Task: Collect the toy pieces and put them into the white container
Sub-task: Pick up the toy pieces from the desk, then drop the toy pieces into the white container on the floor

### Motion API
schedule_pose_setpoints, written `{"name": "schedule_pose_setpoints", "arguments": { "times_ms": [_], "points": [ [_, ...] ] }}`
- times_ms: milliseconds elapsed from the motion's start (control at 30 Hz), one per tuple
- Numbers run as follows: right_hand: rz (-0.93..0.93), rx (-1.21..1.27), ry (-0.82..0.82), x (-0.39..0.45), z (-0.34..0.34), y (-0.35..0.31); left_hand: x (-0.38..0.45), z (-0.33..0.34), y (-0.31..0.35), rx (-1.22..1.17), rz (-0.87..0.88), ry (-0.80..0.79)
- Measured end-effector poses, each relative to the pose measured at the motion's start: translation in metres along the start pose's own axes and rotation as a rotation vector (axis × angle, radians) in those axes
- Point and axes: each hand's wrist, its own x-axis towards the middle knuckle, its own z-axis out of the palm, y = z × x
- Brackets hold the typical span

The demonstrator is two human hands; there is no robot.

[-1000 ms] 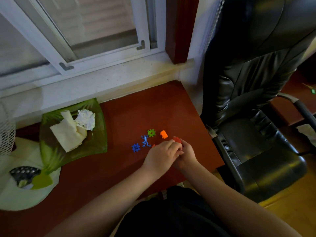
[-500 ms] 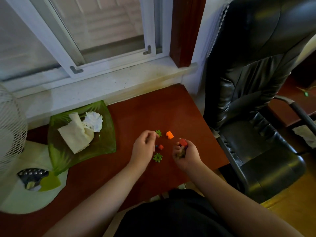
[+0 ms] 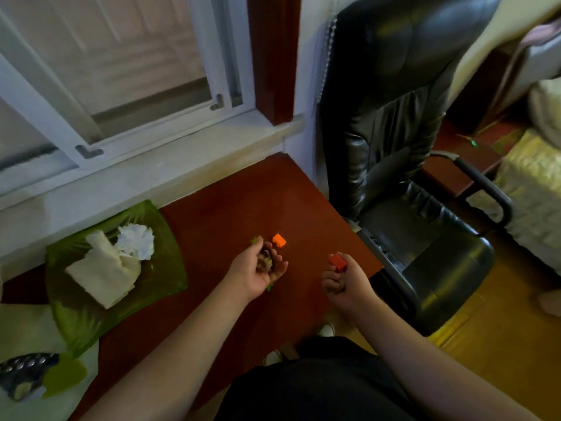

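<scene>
My left hand (image 3: 258, 268) is cupped palm-up over the red-brown table (image 3: 212, 214), holding a small blurred heap of toy pieces. A green gear piece (image 3: 254, 240) sticks out by its fingertips, and a green edge shows under its wrist. An orange block (image 3: 279, 240) lies on the table just beyond that hand. My right hand (image 3: 343, 282) hovers near the table's right edge, fingers closed on a red block (image 3: 338, 262). No white container is clearly identifiable.
A green glass dish (image 3: 158, 281) with crumpled tissues sits on the left. A pale green-white object (image 3: 18, 329) lies at the lower left. A black leather office chair (image 3: 409, 177) stands right of the table. A window sill runs behind.
My left hand turned palm-up and now cups pieces that lay on the table. My right hand moved right, away from it, still holding the red block. The camera view shifted.
</scene>
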Motion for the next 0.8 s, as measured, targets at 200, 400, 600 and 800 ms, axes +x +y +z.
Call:
{"name": "schedule_pose_setpoints", "arguments": {
  "times_ms": [200, 400, 600, 800],
  "points": [
    [-0.130, 0.122, 0.028, -0.027, -0.041, -0.031, 0.006, 0.042, -0.033, 0.212, -0.113, -0.106],
    [-0.202, 0.341, 0.007, -0.057, -0.106, -0.068, 0.002, 0.103, -0.083, 0.442, -0.184, -0.228],
    [-0.339, 0.503, 0.052, -0.101, -0.191, -0.097, -0.014, 0.163, -0.158, 0.536, -0.300, -0.438],
    [-0.442, 0.630, 0.127, -0.153, -0.294, -0.123, -0.032, 0.206, -0.254, 0.690, -0.386, -0.558]
  ]
}}
